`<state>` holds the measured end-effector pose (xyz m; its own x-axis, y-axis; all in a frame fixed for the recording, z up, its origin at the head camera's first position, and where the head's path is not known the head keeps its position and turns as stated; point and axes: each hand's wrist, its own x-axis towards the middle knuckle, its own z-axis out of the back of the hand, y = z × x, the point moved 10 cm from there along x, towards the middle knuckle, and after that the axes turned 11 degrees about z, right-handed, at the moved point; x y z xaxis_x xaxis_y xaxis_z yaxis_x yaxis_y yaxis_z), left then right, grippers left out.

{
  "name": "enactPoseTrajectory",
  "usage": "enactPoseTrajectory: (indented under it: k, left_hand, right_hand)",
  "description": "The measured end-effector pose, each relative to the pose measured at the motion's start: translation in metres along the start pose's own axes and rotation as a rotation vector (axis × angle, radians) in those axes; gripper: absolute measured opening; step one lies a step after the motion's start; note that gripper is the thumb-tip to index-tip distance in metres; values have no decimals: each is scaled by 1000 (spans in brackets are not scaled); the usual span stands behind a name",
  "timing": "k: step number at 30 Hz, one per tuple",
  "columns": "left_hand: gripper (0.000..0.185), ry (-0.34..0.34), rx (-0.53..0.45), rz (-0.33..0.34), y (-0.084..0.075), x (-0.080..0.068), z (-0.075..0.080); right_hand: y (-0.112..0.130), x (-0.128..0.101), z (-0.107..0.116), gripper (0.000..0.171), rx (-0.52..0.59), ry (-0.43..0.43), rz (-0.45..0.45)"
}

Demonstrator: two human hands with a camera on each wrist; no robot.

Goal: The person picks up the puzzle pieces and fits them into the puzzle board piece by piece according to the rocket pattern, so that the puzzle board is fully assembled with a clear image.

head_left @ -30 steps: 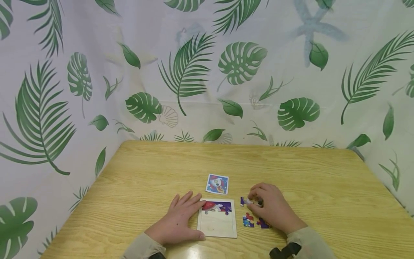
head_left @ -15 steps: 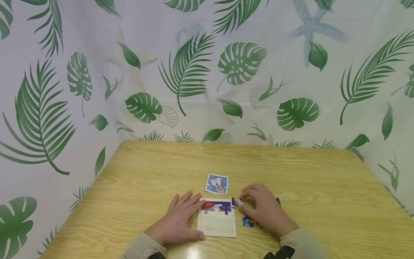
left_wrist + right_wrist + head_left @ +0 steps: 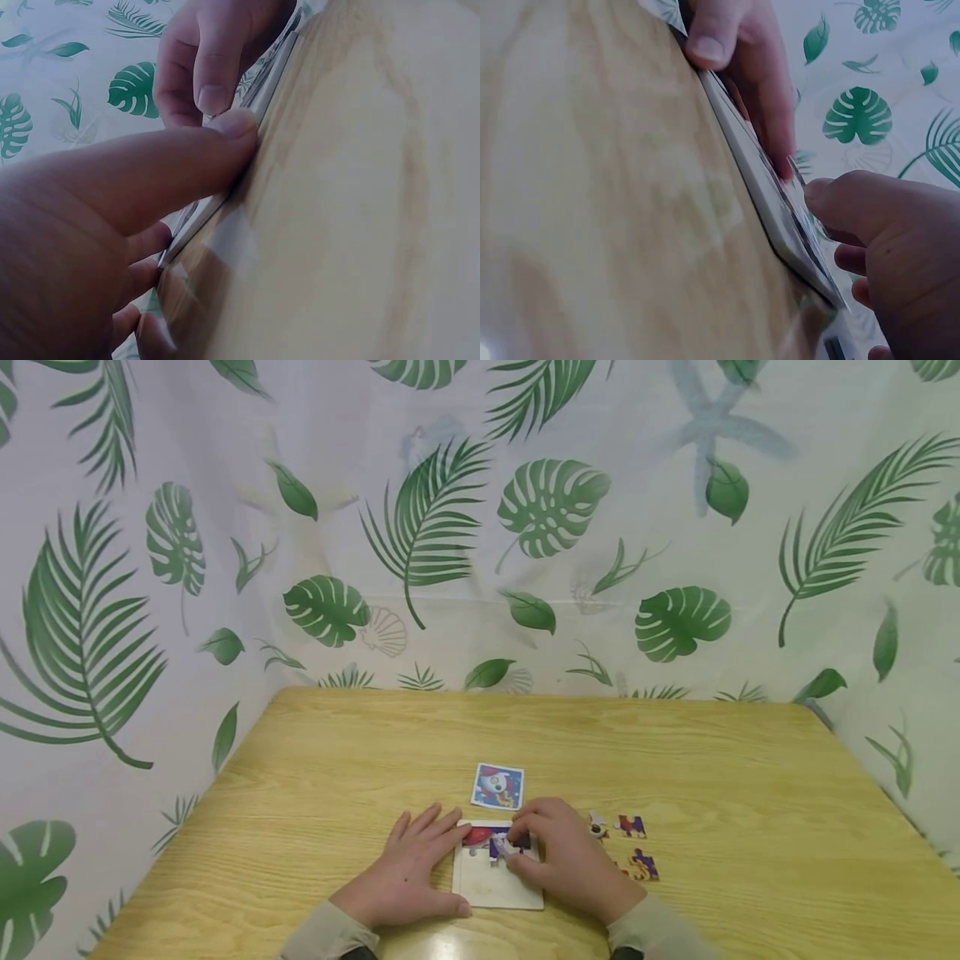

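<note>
A wooden puzzle tray (image 3: 495, 889) lies on the table, its top row filled with red, white and purple pieces. My left hand (image 3: 420, 868) lies flat with fingers spread at the tray's left edge, thumb near the lower corner. Over the tray's upper right, my right hand (image 3: 566, 856) pinches a purple and white puzzle piece (image 3: 496, 849) between thumb and fingers. In the right wrist view that puzzle piece (image 3: 797, 171) shows edge-on, tilted, at the thumb tip. The right fingers cover part of the top row.
Several loose puzzle pieces (image 3: 631, 825) lie right of the tray, some partly behind the right hand. A small picture card (image 3: 498, 786) of a rocket lies just beyond the tray. The wooden table (image 3: 360, 752) reaches back to a leaf-printed curtain (image 3: 450, 527).
My right hand has carried the puzzle piece leftward from the loose pieces to over the tray. More loose pieces show behind it now. The left hand stays at the tray edge.
</note>
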<state>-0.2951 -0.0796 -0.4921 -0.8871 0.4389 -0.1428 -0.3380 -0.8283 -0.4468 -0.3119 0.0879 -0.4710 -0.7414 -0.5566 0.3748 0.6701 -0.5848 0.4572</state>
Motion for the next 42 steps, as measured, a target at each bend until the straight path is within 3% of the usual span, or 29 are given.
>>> enactPoseTrajectory:
  k: [15,23,30,42]
  left_hand:
    - [99,4,-29,-21,-2,-1,0]
    - [100,10,-27,-32,-2,-1,0]
    - [93,61,-60,-95,0,-6,3]
    - [88,108,7,-125,0,-10,1]
  right_hand:
    - [36,15,-20,17,-106,27,111]
    - [37,16,-19,20,-161,29,104]
    - [35,15,-20,21,-141,42,85]
    - [34,12,-20,20,-117,50,88]
